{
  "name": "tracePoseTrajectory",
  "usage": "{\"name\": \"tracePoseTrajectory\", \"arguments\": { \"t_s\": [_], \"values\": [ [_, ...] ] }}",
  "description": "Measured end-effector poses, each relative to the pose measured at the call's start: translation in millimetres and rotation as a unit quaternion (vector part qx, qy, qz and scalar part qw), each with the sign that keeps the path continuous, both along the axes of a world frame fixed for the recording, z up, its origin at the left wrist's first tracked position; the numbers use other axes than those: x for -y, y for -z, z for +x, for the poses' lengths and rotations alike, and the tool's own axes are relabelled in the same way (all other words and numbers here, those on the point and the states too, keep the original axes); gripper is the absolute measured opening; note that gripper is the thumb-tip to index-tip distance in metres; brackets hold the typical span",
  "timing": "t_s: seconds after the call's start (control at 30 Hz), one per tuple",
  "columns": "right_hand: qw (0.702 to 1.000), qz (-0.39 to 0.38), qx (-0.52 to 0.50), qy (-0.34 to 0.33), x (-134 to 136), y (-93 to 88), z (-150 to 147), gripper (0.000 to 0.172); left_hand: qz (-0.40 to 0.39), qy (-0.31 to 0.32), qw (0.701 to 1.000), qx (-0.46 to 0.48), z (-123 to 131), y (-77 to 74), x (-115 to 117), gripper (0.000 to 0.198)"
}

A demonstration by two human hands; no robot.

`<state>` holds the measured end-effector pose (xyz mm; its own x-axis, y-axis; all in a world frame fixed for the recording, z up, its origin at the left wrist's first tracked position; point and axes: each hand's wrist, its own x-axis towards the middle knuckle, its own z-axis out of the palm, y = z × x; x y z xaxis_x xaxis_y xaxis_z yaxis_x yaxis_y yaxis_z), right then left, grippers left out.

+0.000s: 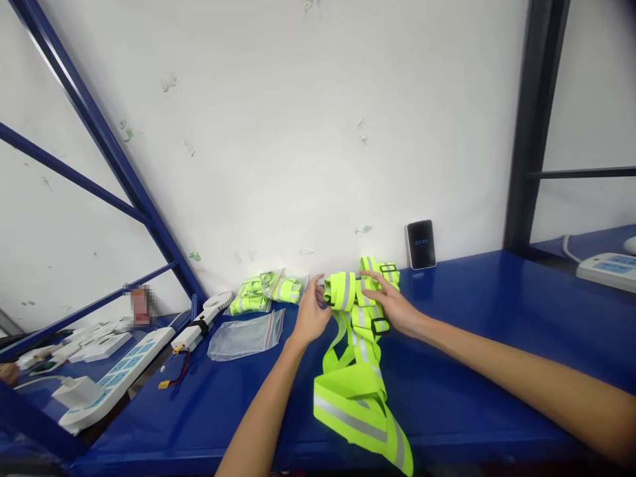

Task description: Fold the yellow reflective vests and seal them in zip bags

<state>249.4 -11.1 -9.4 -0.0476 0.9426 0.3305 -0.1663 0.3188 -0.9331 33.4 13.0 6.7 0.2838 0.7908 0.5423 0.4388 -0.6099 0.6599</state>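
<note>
A neon-yellow reflective strap vest (350, 417) with silver stripes and black buckles lies partly bundled on the blue shelf top. Its far end is folded into loops, while the wide straps trail toward the shelf's front edge. My left hand (313, 313) grips the folded loop from the left, thumb and fingers closed at its side. From the right, my right hand (395, 306) holds the bundle near the buckles, fingers laid over the straps. Left of my left hand lies a clear zip bag (246, 336), flat. Behind it are bagged yellow vests (251, 295).
Against the wall leans a small dark-screened device (421, 245) showing a clock. At left lie a white device with a wired yellow connector (191, 331) and a white power strip (122, 377). Blue frame posts (163, 238) rise at the left; a dark post (529, 132) stands at the right.
</note>
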Motion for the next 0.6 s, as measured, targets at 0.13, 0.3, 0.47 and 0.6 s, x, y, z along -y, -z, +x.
{"name": "tracePoseTrajectory", "arguments": {
  "t_s": [0.13, 0.3, 0.47, 0.6],
  "values": [
    [0.997, -0.032, -0.032, -0.066, -1, 2.4, -5, 0.036, 0.107, 0.04, 0.993, -0.015, 9, 0.8, 6, 0.072],
    [0.974, -0.109, -0.008, -0.201, 3, 8.3, -5, 0.055, 0.005, 0.072, 0.997, 0.042, 10, 22.7, 7, 0.025],
    [0.95, 0.074, 0.29, -0.084, 13, 6.6, -1, 0.034, -0.197, 0.002, 0.947, 0.254, 6, 41.3, -4, 0.047],
    [0.914, 0.15, 0.361, 0.105, 12, 6.6, -2, 0.034, -0.301, 0.081, 0.891, 0.33, 7, 39.4, 4, 0.047]
  ]
}}
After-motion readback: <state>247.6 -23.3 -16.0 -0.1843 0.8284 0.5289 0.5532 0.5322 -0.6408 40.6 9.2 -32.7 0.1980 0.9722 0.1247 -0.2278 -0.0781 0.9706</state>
